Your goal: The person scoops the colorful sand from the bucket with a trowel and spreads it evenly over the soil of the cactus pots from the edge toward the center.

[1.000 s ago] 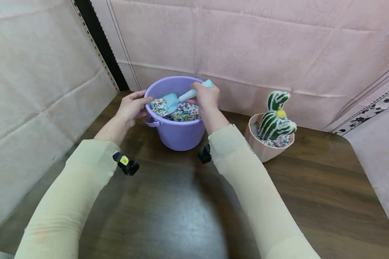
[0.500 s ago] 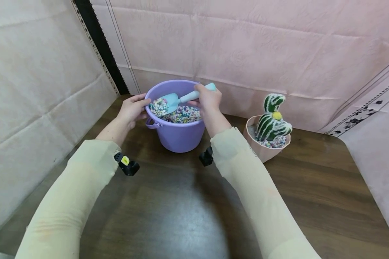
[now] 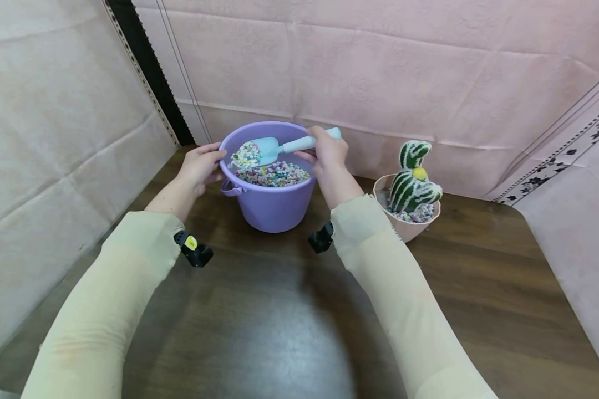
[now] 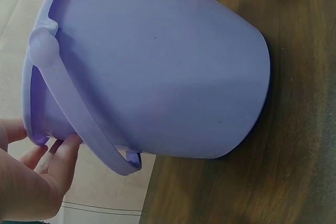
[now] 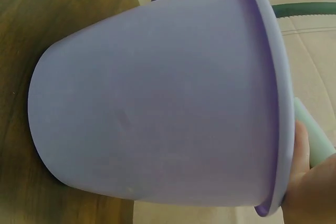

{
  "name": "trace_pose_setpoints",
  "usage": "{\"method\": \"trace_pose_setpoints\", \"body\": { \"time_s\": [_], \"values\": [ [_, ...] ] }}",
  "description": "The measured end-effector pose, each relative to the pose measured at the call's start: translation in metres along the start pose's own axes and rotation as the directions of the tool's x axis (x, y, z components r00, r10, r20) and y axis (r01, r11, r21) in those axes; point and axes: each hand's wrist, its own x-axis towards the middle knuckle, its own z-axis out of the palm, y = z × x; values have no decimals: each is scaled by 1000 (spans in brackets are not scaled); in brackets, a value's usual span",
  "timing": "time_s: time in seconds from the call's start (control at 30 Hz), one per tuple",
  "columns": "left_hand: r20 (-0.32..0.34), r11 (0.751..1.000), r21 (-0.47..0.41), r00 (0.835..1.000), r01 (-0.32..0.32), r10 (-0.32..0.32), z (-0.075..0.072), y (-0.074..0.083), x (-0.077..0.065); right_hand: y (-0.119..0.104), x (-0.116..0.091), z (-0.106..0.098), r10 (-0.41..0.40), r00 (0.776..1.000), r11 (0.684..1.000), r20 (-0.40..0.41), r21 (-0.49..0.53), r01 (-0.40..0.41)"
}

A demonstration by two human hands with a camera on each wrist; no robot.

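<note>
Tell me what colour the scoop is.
The scoop is light blue; it shows best in the head view.

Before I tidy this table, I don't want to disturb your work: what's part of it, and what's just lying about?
In use:
purple bucket
coloured pebbles
blue scoop

Apparently idle:
potted cactus, though similar pebbles in its pot hint otherwise

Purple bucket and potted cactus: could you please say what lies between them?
In the head view, the person's right wrist, sleeve cuff and black wrist camera lie there.

Here's your brown table [image 3: 259, 310], the purple bucket [image 3: 277, 209] standing on it, pink pot [image 3: 411, 229] to your right!
</note>
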Motion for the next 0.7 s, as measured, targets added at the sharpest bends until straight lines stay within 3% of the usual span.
{"method": "trace_pose_setpoints", "body": {
  "time_s": [0.23, 0.7],
  "values": [
    [-8, 999, 32, 999, -36, 36, -1, -1, 0, -11, 0, -5, -21, 1000, 999, -12, 46, 22],
    [-6, 998, 43, 999, -35, 35, 2, 0, -2, -39, 3, -24, -7, 999, 996, -41, 92, 11]
  ]
}}
